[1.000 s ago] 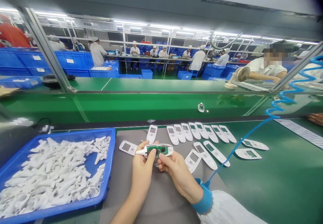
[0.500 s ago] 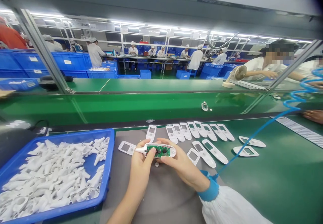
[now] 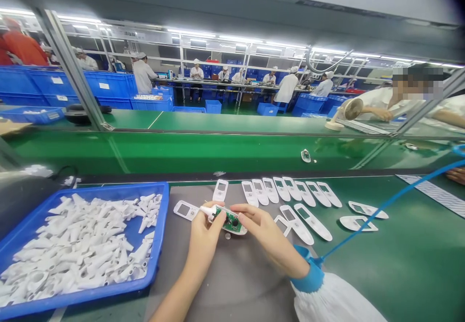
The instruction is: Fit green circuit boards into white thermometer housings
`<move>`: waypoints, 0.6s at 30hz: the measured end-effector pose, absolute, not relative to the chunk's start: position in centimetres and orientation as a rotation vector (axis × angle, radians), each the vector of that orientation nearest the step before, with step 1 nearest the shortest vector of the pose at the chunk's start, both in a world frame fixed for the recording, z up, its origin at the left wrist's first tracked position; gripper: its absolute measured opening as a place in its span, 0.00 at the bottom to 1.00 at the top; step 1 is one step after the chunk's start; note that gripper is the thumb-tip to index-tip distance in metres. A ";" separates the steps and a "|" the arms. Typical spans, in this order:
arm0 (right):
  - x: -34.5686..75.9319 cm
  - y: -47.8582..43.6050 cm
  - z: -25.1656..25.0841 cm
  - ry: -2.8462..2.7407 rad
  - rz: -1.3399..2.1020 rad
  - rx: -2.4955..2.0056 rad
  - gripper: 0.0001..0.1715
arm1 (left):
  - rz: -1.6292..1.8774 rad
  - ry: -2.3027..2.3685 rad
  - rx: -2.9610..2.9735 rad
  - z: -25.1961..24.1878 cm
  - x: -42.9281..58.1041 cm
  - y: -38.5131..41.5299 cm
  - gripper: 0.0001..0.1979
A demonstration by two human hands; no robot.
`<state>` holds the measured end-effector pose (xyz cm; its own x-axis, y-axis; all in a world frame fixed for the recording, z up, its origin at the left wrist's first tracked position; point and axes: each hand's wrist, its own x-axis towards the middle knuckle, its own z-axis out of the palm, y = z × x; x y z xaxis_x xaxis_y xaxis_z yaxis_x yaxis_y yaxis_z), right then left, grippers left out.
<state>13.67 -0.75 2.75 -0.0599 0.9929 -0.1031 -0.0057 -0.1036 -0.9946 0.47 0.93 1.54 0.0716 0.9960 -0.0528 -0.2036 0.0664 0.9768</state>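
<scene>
**Entry: we are handling a white plastic handset shell with a green circuit board (image 3: 229, 222) just above a grey work mat (image 3: 232, 283).**

Our left hand (image 3: 206, 240) is pinching the shell's tapered end between thumb and fingers; our right hand (image 3: 269, 242) is keeping its fingers together, fingertips (image 3: 244, 208) resting on the shell's edge. Beside the mat, a blue plastic tray (image 3: 163, 225) is holding loose white plastic parts (image 3: 80, 247), and a row of white oblong casings (image 3: 281, 189) is lying beyond our hands.
</scene>
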 end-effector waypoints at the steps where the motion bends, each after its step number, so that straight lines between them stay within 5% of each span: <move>1: 13.7 -0.8 3.0 -1.213 1.340 -1.261 0.17 | 1.181 1.044 1.084 1.5 0.5 0.9 0.13; 18: 13.5 -0.8 1.3 -1.134 1.601 -1.129 0.12 | 0.964 0.975 1.211 1.8 0.6 0.9 0.14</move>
<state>13.48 -0.77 1.34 -0.2310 0.9537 -0.1926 -0.1352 -0.2275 -0.9643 0.55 0.88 1.80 0.2945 0.9525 -0.0770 -0.0663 0.1008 0.9927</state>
